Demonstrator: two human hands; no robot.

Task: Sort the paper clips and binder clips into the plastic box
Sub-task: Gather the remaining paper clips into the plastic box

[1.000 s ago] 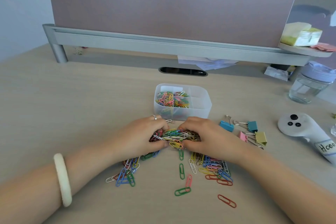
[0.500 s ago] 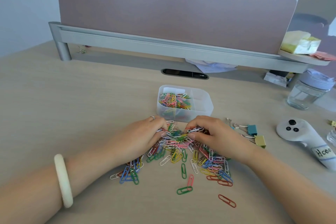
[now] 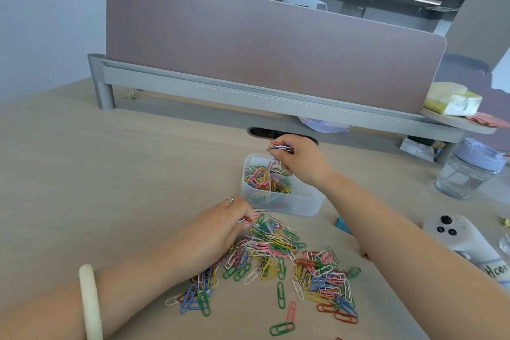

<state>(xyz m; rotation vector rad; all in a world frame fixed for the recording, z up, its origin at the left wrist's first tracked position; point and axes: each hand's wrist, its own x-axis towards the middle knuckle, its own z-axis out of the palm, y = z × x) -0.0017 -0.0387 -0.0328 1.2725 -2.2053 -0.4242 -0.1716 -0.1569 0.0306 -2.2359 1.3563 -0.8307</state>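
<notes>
The plastic box [image 3: 289, 205] sits mid-frame on the counter [image 3: 110, 188] with paper clips [image 3: 265, 181] in it; a loose pile [image 3: 276, 251] lies below it, a jar [image 3: 466, 174] far right.

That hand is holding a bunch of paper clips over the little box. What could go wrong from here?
The right hand holds its bunch of paper clips near the far rim of the plastic box, some poking out of the grip; a few may drop onto the desk instead. The left hand pinches a red paper clip in the tangled pile; lifting it could drag linked clips along and scatter them.
</notes>
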